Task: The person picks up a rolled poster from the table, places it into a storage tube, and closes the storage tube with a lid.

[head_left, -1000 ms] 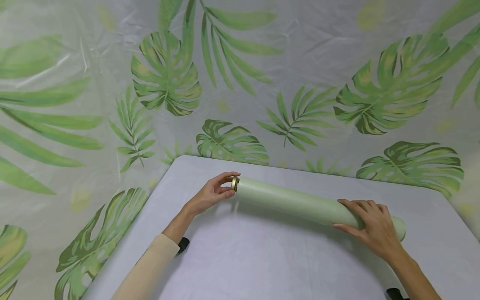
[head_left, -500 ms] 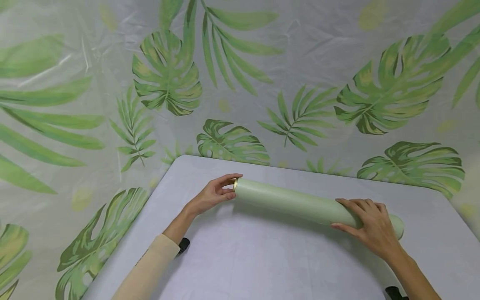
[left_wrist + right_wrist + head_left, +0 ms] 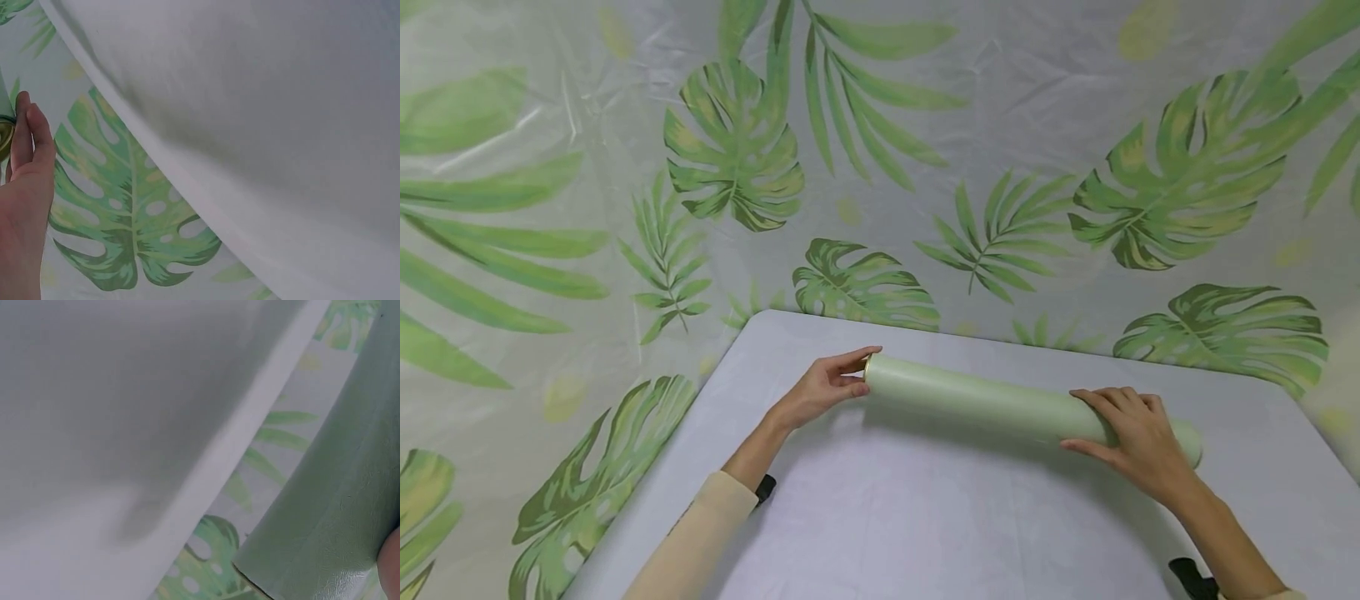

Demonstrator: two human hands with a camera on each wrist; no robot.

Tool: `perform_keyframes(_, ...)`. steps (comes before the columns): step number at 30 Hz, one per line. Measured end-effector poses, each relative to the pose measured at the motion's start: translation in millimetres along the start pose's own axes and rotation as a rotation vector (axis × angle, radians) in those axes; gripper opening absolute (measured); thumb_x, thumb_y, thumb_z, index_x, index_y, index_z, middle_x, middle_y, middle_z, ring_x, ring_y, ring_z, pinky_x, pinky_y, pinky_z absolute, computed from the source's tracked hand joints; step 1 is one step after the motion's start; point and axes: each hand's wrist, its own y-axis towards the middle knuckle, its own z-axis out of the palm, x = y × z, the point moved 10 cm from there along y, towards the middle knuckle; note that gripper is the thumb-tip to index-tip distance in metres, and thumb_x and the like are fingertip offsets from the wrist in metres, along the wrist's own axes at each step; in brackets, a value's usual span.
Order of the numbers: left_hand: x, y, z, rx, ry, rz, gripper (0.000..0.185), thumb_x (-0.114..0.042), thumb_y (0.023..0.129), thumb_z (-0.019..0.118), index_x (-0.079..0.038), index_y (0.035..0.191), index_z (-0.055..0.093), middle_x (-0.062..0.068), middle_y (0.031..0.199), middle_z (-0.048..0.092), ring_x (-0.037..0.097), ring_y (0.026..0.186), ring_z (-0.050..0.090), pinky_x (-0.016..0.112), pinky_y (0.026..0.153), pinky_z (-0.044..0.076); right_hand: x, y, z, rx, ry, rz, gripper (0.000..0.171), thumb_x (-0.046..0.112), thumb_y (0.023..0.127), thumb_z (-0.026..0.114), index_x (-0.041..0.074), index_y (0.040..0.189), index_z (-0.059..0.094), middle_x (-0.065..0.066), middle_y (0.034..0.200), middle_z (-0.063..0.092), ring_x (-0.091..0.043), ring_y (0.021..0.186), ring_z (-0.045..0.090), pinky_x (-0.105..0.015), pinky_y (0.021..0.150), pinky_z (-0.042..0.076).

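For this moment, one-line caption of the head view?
Left hand pinches the gold-rimmed end of a pale green roll; right hand rests on it.

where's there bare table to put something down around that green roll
Bare table lies on the near side of the green roll, between the two forearms. A narrower bare strip runs behind the roll along the leaf-print backdrop. It is crowded only at the roll's ends, where the left hand and right hand sit.

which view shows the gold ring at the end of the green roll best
The left wrist view: the gold metal ring sits close at the frame's left edge, beside the left hand's fingers. In the head view it is only a thin sliver on the pale green roll. The right wrist view shows only the roll's surface.
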Motion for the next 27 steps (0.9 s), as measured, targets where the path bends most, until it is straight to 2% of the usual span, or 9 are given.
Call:
perform_keyframes(5, -4.5, -1.5, -2.4, -0.026, 0.009, 0.001, 0.063, -0.005, 0.098, 0.069, -0.014, 0.157, 0.047, 0.016, 0.163, 0.043, 0.015, 0.125, 0.066, 0.028, 0.098, 0.058, 2.9, 2.4, 4.7, 0.036, 0.004, 0.004, 0.075, 0.047, 0.066, 0.092, 0.009, 0.126, 0.070, -0.010, 0.108, 0.071, -0.033, 0.100, 0.061, -0.046, 0.081, 0.035)
perform_keyframes(9, -9.7, -5.1, -2.7, 0.001, 0.012, -0.004, 0.066, -0.006, 0.097, 0.071, -0.012, 0.158, 0.045, 0.017, 0.165, 0.039, 0.015, 0.126, 0.066, 0.028, 0.098, 0.058, 5.9, 3.6, 7.1, 0.064, 0.013, -0.011, 0.075, 0.048, 0.064, 0.093, 0.008, 0.124, 0.071, -0.009, 0.108, 0.070, -0.032, 0.099, 0.061, -0.046, 0.080, 0.036)
perform_keyframes(13, -13.6, -8.4, -3.7, 0.036, 0.052, -0.023, 0.063, -0.011, 0.101, 0.068, -0.016, 0.159, 0.043, 0.011, 0.166, 0.040, 0.011, 0.118, 0.067, 0.027, 0.098, 0.057, 6.1, 4.8, 7.8, 0.072, 0.019, -0.013, 0.072, 0.046, 0.063, 0.094, 0.008, 0.120, 0.071, -0.009, 0.109, 0.070, -0.031, 0.099, 0.062, -0.044, 0.079, 0.036)
perform_keyframes(18, -11.5, -10.1, -4.3, 0.049, 0.072, -0.033, 0.058, -0.013, 0.105, 0.063, -0.016, 0.159, 0.043, 0.011, 0.165, 0.041, 0.010, 0.113, 0.067, 0.027, 0.098, 0.057, 6.0, 6.9, 10.9, 0.076, 0.028, -0.022, 0.069, 0.043, 0.065, 0.094, 0.008, 0.119, 0.069, -0.007, 0.109, 0.071, -0.029, 0.097, 0.065, -0.045, 0.080, 0.038)
perform_keyframes(22, -8.7, -10.3, -2.7, 0.048, 0.075, -0.027, 0.055, -0.010, 0.105, 0.061, -0.011, 0.158, 0.044, 0.016, 0.161, 0.044, 0.010, 0.114, 0.067, 0.027, 0.097, 0.056, 5.9, 5.6, 15.3, 0.085, 0.038, -0.031, 0.068, 0.040, 0.066, 0.095, 0.008, 0.120, 0.068, -0.005, 0.108, 0.070, -0.024, 0.093, 0.066, -0.046, 0.081, 0.041)
perform_keyframes(27, -7.1, -10.9, -2.3, 0.055, 0.076, -0.028, 0.053, -0.010, 0.106, 0.059, -0.008, 0.157, 0.044, 0.019, 0.159, 0.045, 0.010, 0.112, 0.066, 0.027, 0.096, 0.056, 7.0, 4.5, 18.5, 0.091, 0.035, -0.046, 0.071, 0.038, 0.067, 0.094, 0.012, 0.128, 0.068, -0.003, 0.109, 0.068, -0.023, 0.090, 0.067, -0.045, 0.077, 0.046)
